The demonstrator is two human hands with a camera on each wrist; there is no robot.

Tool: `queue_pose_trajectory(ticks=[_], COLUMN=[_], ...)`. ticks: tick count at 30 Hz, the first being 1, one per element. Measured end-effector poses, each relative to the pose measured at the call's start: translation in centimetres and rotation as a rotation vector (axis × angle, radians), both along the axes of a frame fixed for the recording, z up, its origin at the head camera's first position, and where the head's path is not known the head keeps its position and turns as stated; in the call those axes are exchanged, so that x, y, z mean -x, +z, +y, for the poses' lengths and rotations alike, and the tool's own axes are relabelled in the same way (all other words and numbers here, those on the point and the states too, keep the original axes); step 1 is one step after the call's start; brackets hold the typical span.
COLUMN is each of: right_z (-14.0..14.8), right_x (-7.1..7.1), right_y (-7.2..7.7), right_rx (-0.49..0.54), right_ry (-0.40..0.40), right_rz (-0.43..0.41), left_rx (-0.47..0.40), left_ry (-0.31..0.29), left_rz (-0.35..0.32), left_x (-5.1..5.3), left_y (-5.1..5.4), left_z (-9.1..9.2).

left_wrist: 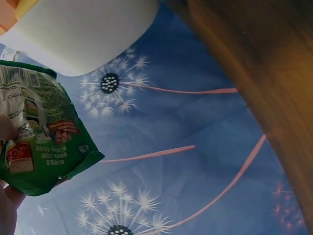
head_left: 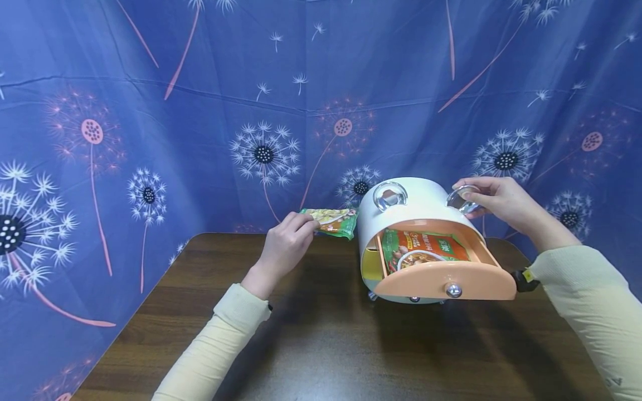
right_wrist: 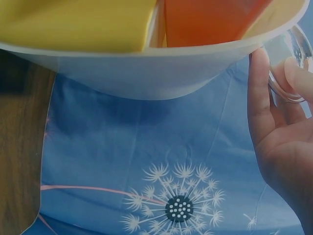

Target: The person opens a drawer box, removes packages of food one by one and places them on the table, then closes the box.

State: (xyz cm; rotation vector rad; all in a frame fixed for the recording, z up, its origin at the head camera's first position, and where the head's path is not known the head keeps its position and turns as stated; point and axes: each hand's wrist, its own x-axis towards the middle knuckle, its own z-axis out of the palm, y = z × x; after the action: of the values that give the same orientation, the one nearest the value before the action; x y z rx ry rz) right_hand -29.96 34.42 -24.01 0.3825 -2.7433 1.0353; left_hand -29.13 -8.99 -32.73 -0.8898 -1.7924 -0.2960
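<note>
My left hand pinches a green snack packet by its left end, above the table and beside a white rounded box. In the left wrist view the packet's printed back faces the camera. With thumb and fingers my right hand grips a shiny silver ring at the box's top right. The box's orange drawer is pulled out, with a round silver knob. A red and green food packet lies in it.
A second silver ring stands on the box's top left. The box rests on small feet on a dark wooden table. Behind hangs a blue dandelion-print cloth. Yellow surface shows beside the drawer inside the box.
</note>
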Motion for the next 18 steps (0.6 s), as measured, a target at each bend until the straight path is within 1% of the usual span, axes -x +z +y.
queue_pose_trajectory(ticks=[9, 18], right_z=[-0.1, -0.2], right_x=[-0.1, -0.1], right_y=[0.0, 0.0], right_rx=[0.009, 0.009], right_ry=[-0.008, -0.005], right_rz=[-0.020, -0.003], left_rx=[0.033, 0.084], left_ry=[-0.004, 0.009], left_rz=[0.008, 0.024], left_x=[1.2, 2.2], left_y=[-1.5, -2.9], left_z=[-0.6, -1.3])
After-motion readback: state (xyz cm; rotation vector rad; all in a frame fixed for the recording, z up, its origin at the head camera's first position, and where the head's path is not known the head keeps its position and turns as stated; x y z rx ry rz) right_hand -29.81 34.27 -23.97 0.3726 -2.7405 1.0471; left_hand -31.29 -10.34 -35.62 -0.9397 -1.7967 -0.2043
